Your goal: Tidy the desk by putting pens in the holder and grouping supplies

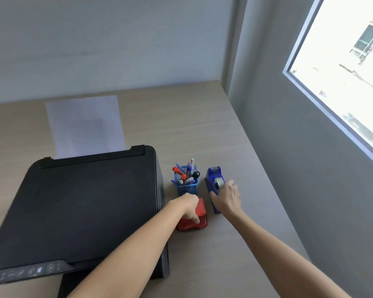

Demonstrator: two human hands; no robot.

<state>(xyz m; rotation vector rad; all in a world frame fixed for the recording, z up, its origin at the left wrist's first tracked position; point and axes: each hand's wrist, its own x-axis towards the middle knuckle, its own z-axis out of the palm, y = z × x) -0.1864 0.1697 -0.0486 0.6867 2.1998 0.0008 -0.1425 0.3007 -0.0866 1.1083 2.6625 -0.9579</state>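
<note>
- Holder (187,186): blue mesh, full of pens, on the desk (202,125) just right of the printer (78,207).
- Left hand (191,208): fingers curled over the red stapler (194,218), just near of the holder.
- Right hand (225,197): fingers wrapped round the blue tape dispenser (214,186), just right of the holder.
- Step, I'd say: grouping supplies; pens look done.
- Next: nudge both snug to the holder without tipping it.
- Room: pale wood desk, grey wall, paper (84,123) in the printer's feed, bright window (342,72) far right.
</note>
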